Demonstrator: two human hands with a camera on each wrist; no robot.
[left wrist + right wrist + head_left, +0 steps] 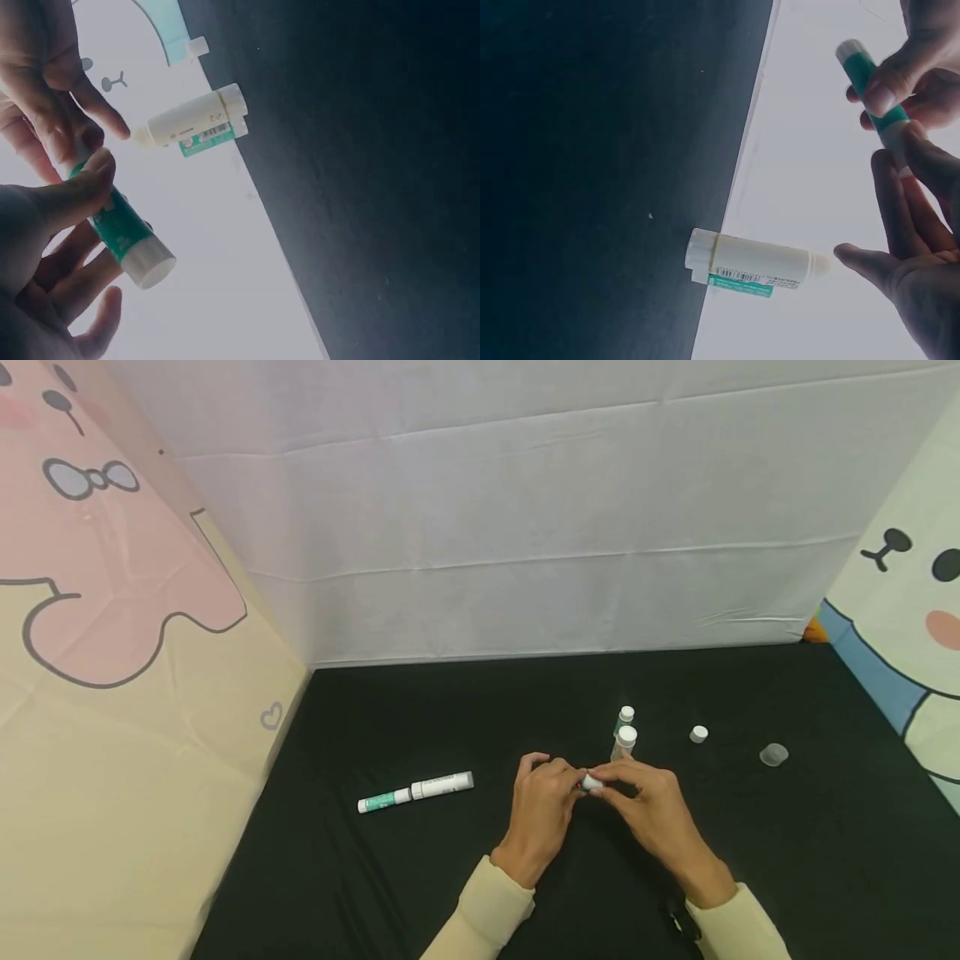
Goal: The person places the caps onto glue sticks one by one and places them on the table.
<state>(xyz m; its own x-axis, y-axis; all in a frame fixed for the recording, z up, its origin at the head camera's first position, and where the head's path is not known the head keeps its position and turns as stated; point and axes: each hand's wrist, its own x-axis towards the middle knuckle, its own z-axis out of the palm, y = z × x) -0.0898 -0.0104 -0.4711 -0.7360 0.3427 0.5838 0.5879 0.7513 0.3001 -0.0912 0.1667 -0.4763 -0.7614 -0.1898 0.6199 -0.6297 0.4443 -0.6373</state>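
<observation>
Between both hands is a small green glue stick (124, 229) with white ends. My left hand (546, 802) holds its green barrel, the thumb lying along it. My right hand (651, 806) pinches the white end (894, 136) between thumb and fingers. Just beyond the hands stands a larger white glue stick (761, 259), its pale tip pointing up. One right fingertip (849, 253) appears right at that tip in the right wrist view. A second green glue stick (624, 720) stands close behind the white one.
Two glue sticks lie end to end at the left, a green one (384, 801) and a white one (441, 785). At the right are a small white cap (698, 734) and a translucent cap (774, 755). A white cloth wall (480, 560) rises behind the black table (337, 710).
</observation>
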